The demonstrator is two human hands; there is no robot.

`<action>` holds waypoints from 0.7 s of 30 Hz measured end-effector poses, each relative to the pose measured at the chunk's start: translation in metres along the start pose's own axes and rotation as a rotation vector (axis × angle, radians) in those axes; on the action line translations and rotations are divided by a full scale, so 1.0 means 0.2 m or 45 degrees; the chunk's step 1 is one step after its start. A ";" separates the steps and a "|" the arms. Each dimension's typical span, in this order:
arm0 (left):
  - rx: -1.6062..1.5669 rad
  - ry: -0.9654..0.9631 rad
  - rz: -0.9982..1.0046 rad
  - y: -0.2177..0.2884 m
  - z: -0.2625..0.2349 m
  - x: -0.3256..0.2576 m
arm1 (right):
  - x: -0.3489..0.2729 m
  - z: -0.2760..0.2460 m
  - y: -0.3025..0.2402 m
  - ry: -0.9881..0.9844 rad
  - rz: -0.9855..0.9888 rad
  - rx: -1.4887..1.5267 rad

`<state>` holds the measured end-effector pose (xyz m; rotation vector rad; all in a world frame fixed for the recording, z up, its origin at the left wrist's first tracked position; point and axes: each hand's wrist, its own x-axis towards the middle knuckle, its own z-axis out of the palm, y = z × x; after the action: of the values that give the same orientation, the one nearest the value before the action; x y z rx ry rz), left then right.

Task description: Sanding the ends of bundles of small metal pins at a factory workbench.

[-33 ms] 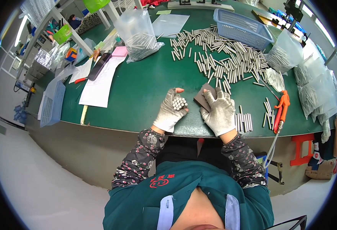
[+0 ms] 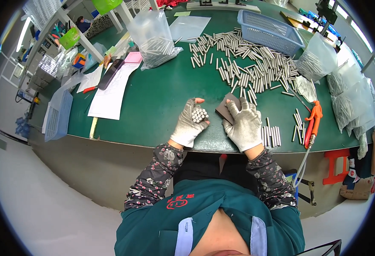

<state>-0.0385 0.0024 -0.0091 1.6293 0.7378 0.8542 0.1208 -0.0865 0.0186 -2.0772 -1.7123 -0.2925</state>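
My left hand (image 2: 190, 123), in a white-grey glove with bare fingertips, is wrapped round a bundle of short metal pins (image 2: 200, 114) with their round ends facing up. Close to its right, my right hand (image 2: 244, 123), gloved the same way, grips a flat brown rectangular block (image 2: 226, 112) that is tilted toward the bundle. Block and pins are apart. Beside my right wrist a row of metal pins (image 2: 272, 135) lies on the green table (image 2: 162, 91). Beyond both hands spreads a large heap of loose pins (image 2: 255, 64).
An orange air gun (image 2: 315, 117) with a hose lies at the right, by a few loose pins (image 2: 299, 123). A blue basket (image 2: 268, 32) stands behind the heap. Bags of pins (image 2: 351, 100) crowd the right edge; another bag (image 2: 153, 42) and papers (image 2: 110, 96) are at left.
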 end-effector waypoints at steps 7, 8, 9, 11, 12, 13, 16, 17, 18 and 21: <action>0.080 0.014 0.017 0.01 0.01 0.00 | 0.00 0.00 0.00 0.016 -0.024 -0.030; 0.065 0.010 0.025 0.01 0.00 0.00 | 0.00 0.01 0.00 0.016 -0.023 -0.032; 0.064 0.009 0.026 0.00 0.00 0.00 | 0.00 0.01 0.00 0.024 -0.029 -0.033; 0.061 0.007 -0.007 0.01 0.00 0.01 | 0.00 0.01 0.00 0.031 -0.035 -0.035; 0.060 0.007 -0.007 0.01 0.00 0.01 | -0.01 0.01 0.00 0.025 -0.033 -0.037; 0.060 0.007 -0.009 0.01 0.00 0.00 | -0.01 0.01 0.00 0.020 -0.031 -0.038; 0.064 0.009 -0.021 0.02 0.00 0.00 | 0.00 0.00 0.00 0.002 -0.017 -0.029; 0.068 0.011 -0.032 0.03 0.00 0.01 | 0.00 0.00 0.00 0.003 -0.017 -0.030; 0.068 0.011 -0.031 0.02 0.00 0.01 | 0.00 0.00 0.00 -0.004 -0.020 -0.028; 0.056 0.009 -0.011 0.01 0.00 0.01 | 0.00 -0.01 0.01 -0.017 -0.021 -0.020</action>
<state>-0.0376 0.0030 -0.0078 1.6616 0.7731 0.8428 0.1224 -0.0871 0.0199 -2.0816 -1.7410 -0.2987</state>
